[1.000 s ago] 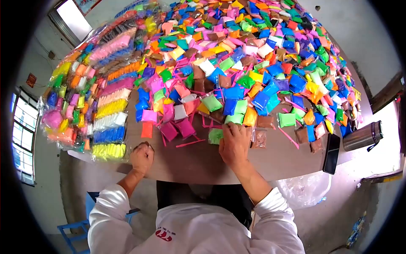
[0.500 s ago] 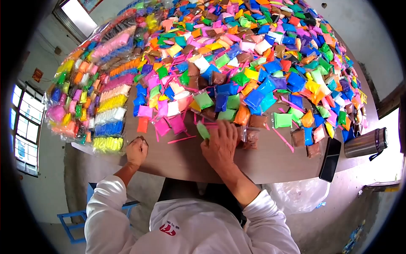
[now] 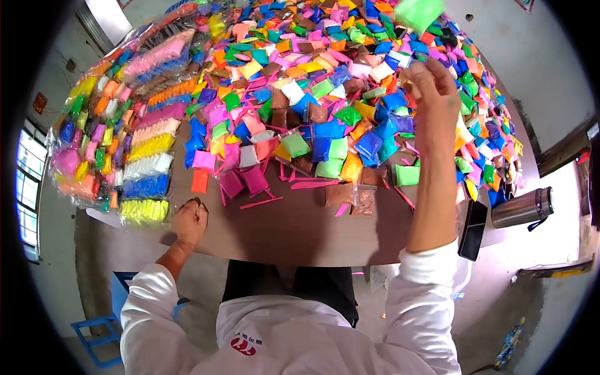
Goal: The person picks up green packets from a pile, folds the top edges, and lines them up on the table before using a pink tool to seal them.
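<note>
the right hand is raised over the packet pile, fingers apart; a light green packet is airborne just above it, apparently mid-toss. the left hand rests fisted on the table. next move likely calls for selecting another packet from the near edge.
</note>
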`<state>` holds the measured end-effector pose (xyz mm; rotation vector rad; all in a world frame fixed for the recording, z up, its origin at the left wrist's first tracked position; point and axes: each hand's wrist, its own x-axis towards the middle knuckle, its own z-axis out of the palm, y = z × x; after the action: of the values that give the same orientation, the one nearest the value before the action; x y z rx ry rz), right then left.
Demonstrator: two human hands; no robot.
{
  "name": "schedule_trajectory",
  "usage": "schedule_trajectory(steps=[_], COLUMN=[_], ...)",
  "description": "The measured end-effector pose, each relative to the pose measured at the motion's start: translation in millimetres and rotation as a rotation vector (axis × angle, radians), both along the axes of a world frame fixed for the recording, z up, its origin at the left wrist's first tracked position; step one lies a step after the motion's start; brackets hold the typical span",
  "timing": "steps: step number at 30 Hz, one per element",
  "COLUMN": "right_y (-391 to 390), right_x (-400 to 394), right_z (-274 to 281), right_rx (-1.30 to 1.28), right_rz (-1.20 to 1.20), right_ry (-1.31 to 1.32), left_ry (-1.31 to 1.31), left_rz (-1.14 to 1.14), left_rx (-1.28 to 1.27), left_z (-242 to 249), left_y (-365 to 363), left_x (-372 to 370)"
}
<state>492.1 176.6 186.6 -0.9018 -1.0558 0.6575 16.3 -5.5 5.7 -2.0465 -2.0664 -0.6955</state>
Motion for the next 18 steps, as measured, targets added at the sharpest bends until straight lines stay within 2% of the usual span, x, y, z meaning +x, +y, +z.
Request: schedule_trajectory(steps=[1, 3, 5, 9, 13, 15, 16, 18], right_y=[6.4, 4.0, -5.0, -13.0, -12.5, -16.2, -16.5, -21.4], right_x=[4.6, 2.0, -21.1, -80.5, -130.2, -147.3, -152.5, -157.4], right_z=[-3.6, -22.9, -58.8, -110.8, -126.6, -127.3, -125.9, -122.6], right_rx=[-0.008, -0.053, -0.16, -0.094, -0.071, -0.256, -0.368, -0.356], right_rz=[-0.122, -0.008, 0.202, 0.344, 0.222, 0.122, 0.163, 0.134], right_ry=[-0.058, -0.357, -0.441, -0.664, -0.804, -1.204, -1.267, -1.274], left_ry=[-0.004, -0.021, -0.034, 0.014, 0.033, 0.012, -0.01, -0.031], left_rz=[-0.03, -0.023, -0.011, -0.039, -0.023, 0.014, 0.043, 0.022], left_rx=[0.026, 0.024, 0.015, 0.02, 0.018, -0.019, -0.058, -0.009], left_z=[-1.5, 3.0, 1.2, -0.6, 1.2, 2.8, 4.1, 0.7], left_y=[3.4, 3.6, 1.3, 3.5, 1.5, -1.1, -1.2, -2.6], left_x=[-2.5, -0.4, 0.3, -5.0, -3.3, -1.2, -1.6, -3.8])
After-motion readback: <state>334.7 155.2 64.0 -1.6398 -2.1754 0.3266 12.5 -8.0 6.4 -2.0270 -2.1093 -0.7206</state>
